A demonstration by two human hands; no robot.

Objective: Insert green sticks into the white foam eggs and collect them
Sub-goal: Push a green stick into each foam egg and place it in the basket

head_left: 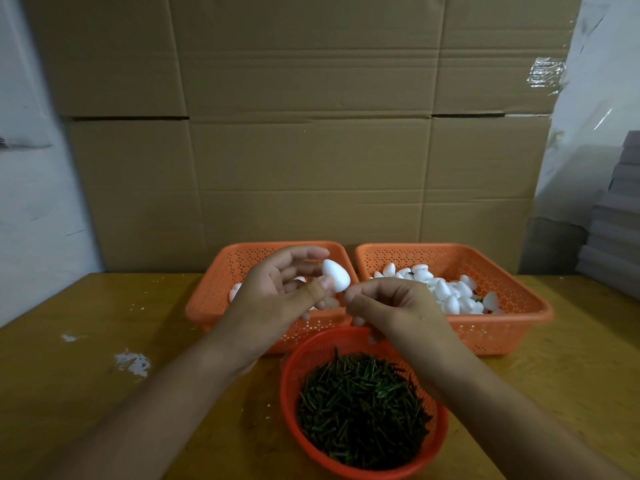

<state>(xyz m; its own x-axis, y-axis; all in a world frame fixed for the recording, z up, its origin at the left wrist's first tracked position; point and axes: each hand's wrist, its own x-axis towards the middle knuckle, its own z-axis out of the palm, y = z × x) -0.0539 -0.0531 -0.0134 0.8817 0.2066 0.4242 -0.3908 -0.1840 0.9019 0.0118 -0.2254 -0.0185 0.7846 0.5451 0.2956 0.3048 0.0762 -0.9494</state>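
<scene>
My left hand [277, 296] pinches a white foam egg [336, 275] between thumb and fingers, above the left orange basket [207, 303]. My right hand [391, 306] pinches a green stick whose tip [344, 292] just shows at the egg's lower end; most of the stick is hidden by my fingers. A round red basket [360, 410] full of green sticks sits in front of me. The right orange basket [502, 306] holds several white eggs [446, 289], some with green sticks in them. A few plain eggs [235, 291] show in the left basket behind my hand.
The baskets stand on a yellow-brown wooden table [104, 393] with white foam crumbs [133, 363] at the left. A wall of cardboard boxes [311, 133] rises right behind the baskets. Grey stacked sheets [613, 230] stand at the far right.
</scene>
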